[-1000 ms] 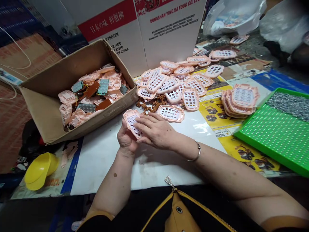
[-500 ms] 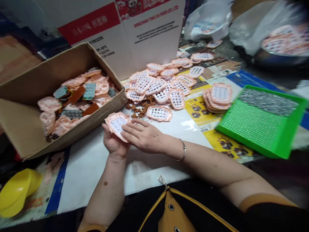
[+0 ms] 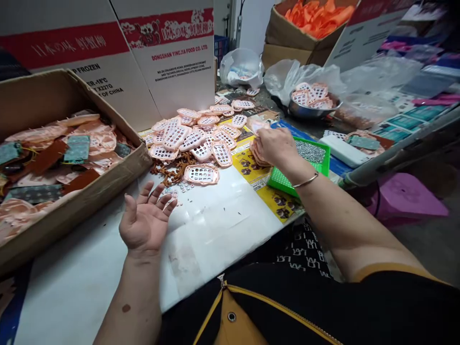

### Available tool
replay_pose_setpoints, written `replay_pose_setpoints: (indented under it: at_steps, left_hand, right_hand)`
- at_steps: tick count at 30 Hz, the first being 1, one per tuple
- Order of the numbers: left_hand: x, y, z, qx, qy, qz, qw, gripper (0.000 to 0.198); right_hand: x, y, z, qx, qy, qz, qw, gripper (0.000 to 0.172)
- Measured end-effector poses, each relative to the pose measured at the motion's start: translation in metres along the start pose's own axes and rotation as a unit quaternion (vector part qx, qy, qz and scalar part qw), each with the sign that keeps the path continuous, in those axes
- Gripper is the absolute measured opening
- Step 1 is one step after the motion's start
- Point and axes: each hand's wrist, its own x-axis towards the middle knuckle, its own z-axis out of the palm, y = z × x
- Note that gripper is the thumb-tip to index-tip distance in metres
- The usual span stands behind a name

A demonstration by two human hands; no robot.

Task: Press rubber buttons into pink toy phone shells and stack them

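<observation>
My left hand (image 3: 145, 223) is palm up over the white work surface (image 3: 212, 230), its fingers apart and holding nothing. Out to the right, my right hand (image 3: 278, 146) grips a pink plastic cover (image 3: 259, 125) with a pale inner panel, partly hidden by the fingers. That cover is right above a small stack of similar pink covers (image 3: 258, 154); whether it touches them I cannot tell. In front of my left hand lie a heap of pink covers with rows of holes (image 3: 194, 139), one single cover (image 3: 201, 175) and brown branched plastic pieces (image 3: 168, 167).
On the left stands a cardboard box (image 3: 132, 165) of pink shells and circuit boards. A green tray (image 3: 325, 163) of small metal pins is beside my right hand. A metal bowl (image 3: 312, 112) of covers and a white carton (image 3: 179, 91) stand behind.
My right hand has carried the pink cover from my left palm over to the stack at the right. My left hand has let go and opened. The view has turned right.
</observation>
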Motion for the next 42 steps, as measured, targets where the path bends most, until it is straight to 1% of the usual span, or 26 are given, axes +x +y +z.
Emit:
replay_pose_setpoints:
  at_steps: [2,4,8,12,13,15,17,19,21,23,24,26,28,30,32,34,35,37,38,40,41,42]
  left_hand:
    - [0.000,0.000,0.000,-0.002,-0.003,0.001,1.000,0.060]
    - [0.000,0.000,0.000,0.000,-0.004,0.002,1.000,0.060]
    - [0.000,0.000,-0.001,0.001,0.007,0.006,1.000,0.060]
    - [0.000,0.002,0.000,0.000,0.010,0.004,1.000,0.060]
    - [-0.001,0.003,0.000,0.000,0.009,0.003,1.000,0.060]
    - [-0.001,0.004,0.000,-0.001,0.008,0.004,1.000,0.058]
    - [0.000,0.004,-0.001,-0.003,0.004,0.005,1.000,0.056]
    - [0.001,0.002,-0.002,-0.003,-0.003,-0.001,1.000,0.054]
    - [0.001,-0.004,-0.001,0.002,-0.019,-0.019,1.000,0.052]
    - [-0.002,-0.011,0.001,0.012,-0.048,-0.042,0.998,0.054]
    - [-0.005,-0.015,0.002,0.016,-0.065,-0.051,0.996,0.057]
    - [-0.009,-0.022,0.004,0.011,-0.104,-0.062,0.993,0.070]
    - [-0.012,-0.026,0.005,-0.005,-0.136,-0.047,0.990,0.079]
    - [-0.013,-0.024,0.003,-0.014,-0.141,-0.010,0.990,0.081]
    - [-0.012,-0.018,-0.001,-0.024,-0.125,0.018,0.992,0.076]
    - [-0.010,-0.010,-0.005,-0.046,-0.095,0.050,0.993,0.068]
    - [-0.009,-0.006,-0.006,-0.057,-0.080,0.065,0.993,0.065]
    - [-0.007,0.003,-0.007,-0.072,-0.053,0.073,0.993,0.064]
    - [-0.005,0.007,-0.007,-0.074,-0.041,0.068,0.994,0.068]
    - [-0.004,0.015,-0.007,-0.073,-0.019,0.055,0.996,0.078]
    - [-0.003,0.019,-0.007,-0.073,-0.007,0.059,0.996,0.082]
    - [-0.002,0.023,-0.008,-0.077,0.004,0.070,0.995,0.085]
  right_hand:
    - [-0.007,0.017,0.005,-0.045,-0.032,0.010,0.998,0.032]
    - [-0.014,0.024,0.011,-0.061,-0.048,0.000,0.997,0.031]
    - [-0.020,0.022,0.020,-0.060,-0.048,-0.008,0.997,0.033]
    - [-0.019,0.021,0.023,-0.058,-0.089,0.004,0.994,0.032]
    - [-0.019,0.022,0.023,-0.058,-0.091,0.006,0.994,0.033]
    - [-0.021,0.025,0.020,-0.056,-0.064,0.004,0.996,0.036]
    - [-0.026,0.026,0.014,-0.054,-0.009,0.001,0.999,0.040]
    - [-0.033,0.020,0.008,-0.039,0.047,-0.012,0.998,0.042]
    - [-0.041,0.004,0.003,-0.002,0.096,-0.046,0.994,0.042]
    - [-0.050,-0.024,0.001,0.056,0.145,-0.112,0.982,0.039]
    - [-0.055,-0.042,0.001,0.087,0.169,-0.157,0.969,0.037]
    - [-0.066,-0.084,0.001,0.142,0.217,-0.256,0.931,0.037]
    - [-0.077,-0.126,0.000,0.184,0.263,-0.342,0.883,0.036]
    - [-0.086,-0.164,-0.001,0.213,0.294,-0.399,0.842,0.033]
    - [-0.090,-0.189,-0.002,0.238,0.303,-0.429,0.817,0.031]
    - [-0.088,-0.199,0.000,0.273,0.288,-0.429,0.811,0.033]
    - [-0.085,-0.200,0.001,0.295,0.272,-0.415,0.817,0.037]
    - [-0.074,-0.194,0.005,0.332,0.224,-0.356,0.844,0.045]
    - [-0.067,-0.189,0.008,0.340,0.195,-0.320,0.863,0.046]
    - [-0.053,-0.180,0.015,0.330,0.127,-0.264,0.897,0.041]
    - [-0.046,-0.176,0.018,0.314,0.092,-0.256,0.910,0.037]
    - [-0.041,-0.174,0.021,0.295,0.058,-0.265,0.916,0.033]
